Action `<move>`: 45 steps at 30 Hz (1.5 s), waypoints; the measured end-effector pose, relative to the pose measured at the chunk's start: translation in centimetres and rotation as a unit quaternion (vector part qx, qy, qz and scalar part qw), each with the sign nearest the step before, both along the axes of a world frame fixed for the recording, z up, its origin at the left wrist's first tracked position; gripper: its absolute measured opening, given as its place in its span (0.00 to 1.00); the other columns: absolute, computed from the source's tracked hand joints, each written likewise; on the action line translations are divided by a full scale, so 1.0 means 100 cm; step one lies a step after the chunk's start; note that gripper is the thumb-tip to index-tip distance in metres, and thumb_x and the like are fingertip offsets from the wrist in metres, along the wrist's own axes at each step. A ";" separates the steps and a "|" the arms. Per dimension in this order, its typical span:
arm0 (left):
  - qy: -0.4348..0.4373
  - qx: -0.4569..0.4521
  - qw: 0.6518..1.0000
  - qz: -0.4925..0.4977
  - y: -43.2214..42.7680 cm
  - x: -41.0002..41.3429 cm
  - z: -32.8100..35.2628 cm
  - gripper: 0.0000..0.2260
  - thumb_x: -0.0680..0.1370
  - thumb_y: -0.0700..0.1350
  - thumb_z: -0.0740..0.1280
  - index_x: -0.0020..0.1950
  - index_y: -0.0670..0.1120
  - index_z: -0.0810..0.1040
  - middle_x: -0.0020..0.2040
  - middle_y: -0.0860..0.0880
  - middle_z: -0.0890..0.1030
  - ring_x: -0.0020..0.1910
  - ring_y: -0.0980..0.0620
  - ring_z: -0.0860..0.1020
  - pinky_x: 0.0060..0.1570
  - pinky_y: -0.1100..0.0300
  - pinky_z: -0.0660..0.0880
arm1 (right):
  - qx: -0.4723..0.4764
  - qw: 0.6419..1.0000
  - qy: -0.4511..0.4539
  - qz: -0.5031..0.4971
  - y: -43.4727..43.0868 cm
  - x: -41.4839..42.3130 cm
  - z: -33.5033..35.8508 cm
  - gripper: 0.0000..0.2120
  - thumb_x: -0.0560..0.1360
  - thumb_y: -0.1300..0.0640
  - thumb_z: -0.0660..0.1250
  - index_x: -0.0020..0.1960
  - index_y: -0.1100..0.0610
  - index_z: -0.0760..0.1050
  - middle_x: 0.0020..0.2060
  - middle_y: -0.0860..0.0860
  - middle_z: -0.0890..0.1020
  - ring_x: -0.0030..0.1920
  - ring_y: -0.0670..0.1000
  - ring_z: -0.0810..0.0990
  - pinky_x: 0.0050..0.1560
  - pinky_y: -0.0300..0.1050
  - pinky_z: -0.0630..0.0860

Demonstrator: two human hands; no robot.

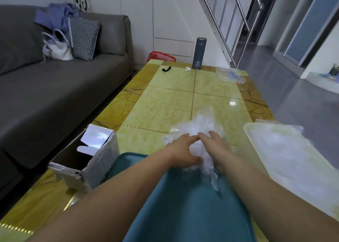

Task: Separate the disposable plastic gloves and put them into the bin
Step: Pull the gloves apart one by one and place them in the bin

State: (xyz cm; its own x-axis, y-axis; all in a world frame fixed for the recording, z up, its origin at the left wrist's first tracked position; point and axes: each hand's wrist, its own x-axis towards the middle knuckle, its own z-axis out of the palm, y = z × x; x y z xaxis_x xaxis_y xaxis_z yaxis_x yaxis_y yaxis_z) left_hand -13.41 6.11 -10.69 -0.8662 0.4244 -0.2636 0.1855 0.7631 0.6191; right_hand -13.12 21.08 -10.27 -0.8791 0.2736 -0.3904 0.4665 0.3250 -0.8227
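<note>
I see a crumpled wad of clear gloves (200, 126) lying at the far rim of the teal bin (183, 205). The left hand (183, 151) pinches it, thumb beneath; the right hand (215, 146) lies across it, grip unclear. The grey flask (199, 53) has a label too small to read.

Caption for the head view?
The left hand and right hand hold a wad of clear plastic gloves at the far rim of the teal bin.
</note>
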 end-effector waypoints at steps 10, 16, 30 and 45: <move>0.125 0.203 0.970 0.050 -0.012 0.066 0.036 0.24 0.76 0.40 0.69 0.72 0.53 0.74 0.64 0.57 0.77 0.62 0.63 0.74 0.56 0.77 0.67 | -0.136 0.983 0.116 -0.045 -0.041 0.069 0.047 0.08 0.81 0.50 0.64 0.55 0.48 0.80 0.51 0.54 0.85 0.53 0.54 0.85 0.58 0.58 0.82; 0.106 0.068 0.992 0.026 -0.051 0.144 0.026 0.29 0.77 0.51 0.72 0.77 0.56 0.69 0.75 0.57 0.70 0.74 0.59 0.68 0.70 0.68 0.61 | -0.095 0.990 0.091 0.046 -0.042 0.148 0.046 0.21 0.81 0.48 0.66 0.74 0.48 0.70 0.68 0.47 0.75 0.63 0.48 0.77 0.57 0.43 0.72; 0.271 0.033 0.951 0.142 -0.079 0.213 0.047 0.18 0.79 0.58 0.70 0.68 0.56 0.78 0.65 0.60 0.73 0.54 0.57 0.77 0.53 0.55 0.78 | 0.218 0.926 0.184 0.248 -0.021 0.229 0.038 0.28 0.79 0.46 0.66 0.78 0.44 0.65 0.78 0.45 0.64 0.80 0.49 0.57 0.78 0.46 0.54; 0.101 0.029 0.976 0.191 -0.040 0.167 0.000 0.06 0.77 0.53 0.72 0.44 0.52 0.81 0.31 0.54 0.77 0.33 0.58 0.75 0.42 0.54 0.78 | 0.281 0.916 0.115 0.263 0.003 0.192 -0.009 0.20 0.76 0.40 0.66 0.61 0.50 0.81 0.56 0.46 0.79 0.59 0.47 0.78 0.61 0.40 0.74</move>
State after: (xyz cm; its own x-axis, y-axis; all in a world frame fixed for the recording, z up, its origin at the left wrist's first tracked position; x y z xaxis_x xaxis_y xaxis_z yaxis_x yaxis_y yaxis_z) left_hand 3.28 2.15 -10.73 -0.9961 0.0684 -0.0557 0.0166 0.7656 0.6431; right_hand 6.04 21.36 -11.20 -0.9882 -0.1116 -0.1050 -0.0423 0.8573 -0.5130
